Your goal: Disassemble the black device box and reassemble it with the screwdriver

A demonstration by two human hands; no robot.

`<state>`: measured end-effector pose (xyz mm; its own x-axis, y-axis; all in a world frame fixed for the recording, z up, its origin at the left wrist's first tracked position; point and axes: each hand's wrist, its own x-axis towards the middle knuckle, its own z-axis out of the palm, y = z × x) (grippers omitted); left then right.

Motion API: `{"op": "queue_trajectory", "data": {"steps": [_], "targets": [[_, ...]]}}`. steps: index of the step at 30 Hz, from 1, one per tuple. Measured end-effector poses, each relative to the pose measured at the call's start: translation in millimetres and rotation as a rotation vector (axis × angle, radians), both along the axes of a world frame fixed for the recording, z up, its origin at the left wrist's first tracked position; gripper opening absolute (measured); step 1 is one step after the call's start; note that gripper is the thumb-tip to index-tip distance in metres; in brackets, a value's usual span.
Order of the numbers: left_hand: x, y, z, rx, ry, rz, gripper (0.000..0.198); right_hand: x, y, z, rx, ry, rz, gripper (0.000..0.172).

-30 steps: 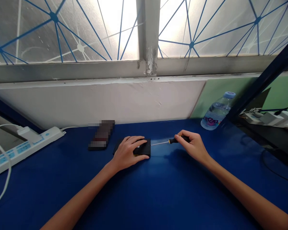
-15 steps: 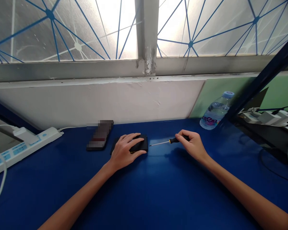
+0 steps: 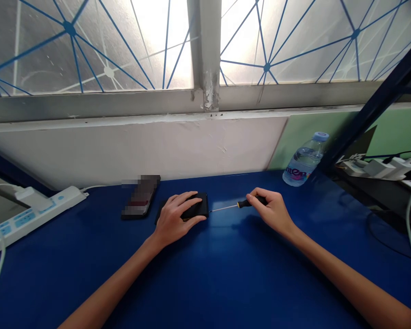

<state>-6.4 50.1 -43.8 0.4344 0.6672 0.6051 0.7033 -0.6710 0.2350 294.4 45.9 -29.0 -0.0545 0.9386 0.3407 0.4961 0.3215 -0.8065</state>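
A flat black box-like device (image 3: 199, 208) lies on the blue table (image 3: 205, 283). My left hand (image 3: 178, 212) rests over it, thumb along the near edge and fingers across the top, covering its left part. My right hand (image 3: 269, 208) grips a screwdriver (image 3: 245, 203) by its black and yellow handle. The thin shaft points left, and its tip is at the device's right edge; whether it touches is too small to tell. To the left of my left hand lies a dark phone (image 3: 145, 196), partly pixelated.
A white power strip (image 3: 34, 217) with a plug and cable lies at the left. A water bottle (image 3: 303, 162) stands at the back right beside a blue frame bar (image 3: 370, 107). Further right are more plugs (image 3: 380, 168) and cables. A wall and windows close off the back.
The screwdriver tip has come left to the device's right edge, closing a small gap. The whole view has shifted slightly. My left hand keeps its hold.
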Motion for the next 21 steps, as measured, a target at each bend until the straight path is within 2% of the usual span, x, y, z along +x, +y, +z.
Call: {"op": "queue_trajectory", "data": {"steps": [13, 16, 19, 21], "targets": [[1, -1, -2.8, 0.014, 0.019, 0.005, 0.04, 0, 1, -0.2, -0.007, -0.044, 0.045, 0.035], [2, -2, -3.6, 0.031, 0.049, 0.01, 0.04, 6, 7, 4.7, -0.139, -0.05, 0.169, 0.034], [3, -3, -4.9, 0.052, 0.105, 0.004, 0.039, 16, 11, 8.8, -0.403, 0.014, 0.359, 0.034], [3, -4, -6.0, 0.063, 0.134, 0.0, 0.039, 24, 12, 9.0, -0.516, 0.057, 0.462, 0.035]]}}
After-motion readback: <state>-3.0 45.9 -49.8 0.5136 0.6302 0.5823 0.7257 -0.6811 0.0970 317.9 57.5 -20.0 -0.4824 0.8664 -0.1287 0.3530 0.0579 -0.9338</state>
